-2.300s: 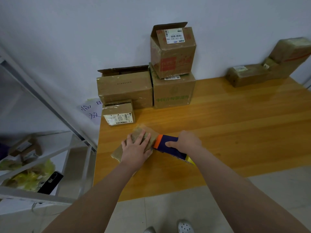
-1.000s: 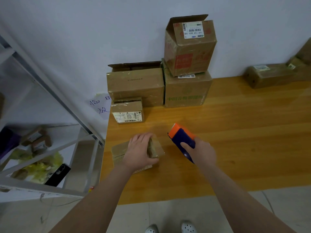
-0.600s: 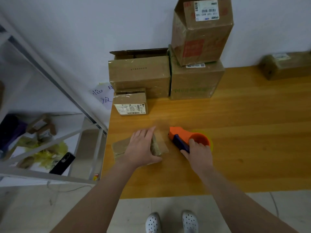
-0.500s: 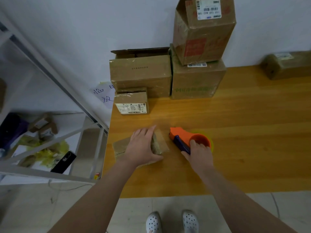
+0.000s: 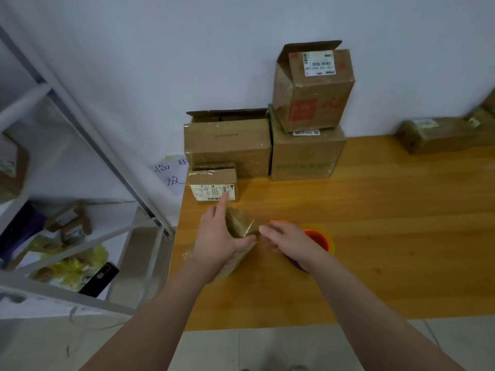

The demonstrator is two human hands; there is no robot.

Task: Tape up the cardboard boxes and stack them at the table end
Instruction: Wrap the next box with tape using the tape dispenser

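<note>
Fingers (image 5: pixel 220 210) of the left hand (image 5: pixel 218 243) are spread over a small brown tape-wrapped cardboard parcel (image 5: pixel 239 224). The forefinger is straight and the thumb hooks round the parcel's right end, so the hand grips it. That forearm comes in from the lower left. The parcel lies on the orange-brown wooden tabletop (image 5: pixel 388 223), close to its left edge and some way in from its near edge.

Just beside it, the right hand (image 5: pixel 292 243) reaches leftward with its fingers loosely straight and holding nothing; blur hides whether the tips touch the parcel. Beneath its palm sits an orange and purple tape dispenser (image 5: pixel 318 236). A broad stretch of wood separates the dispenser from the tabletop's right side.

Past the left edge stands a white metal shelf rack (image 5: pixel 88 135) holding a black phone (image 5: pixel 99 279) and yellow-green crumpled bags (image 5: pixel 77 263).

Farther off, a small brown box with a white shipping label (image 5: pixel 213 183) sits before a wide brown box with a raised back flap (image 5: pixel 227 145). Next to that, a square brown box with green print (image 5: pixel 305 156) carries an upright brown box with red print (image 5: pixel 312 95), its top flap open and its inside unseen. A flat brown box (image 5: pixel 434 135) rests by the wall at far right.
</note>
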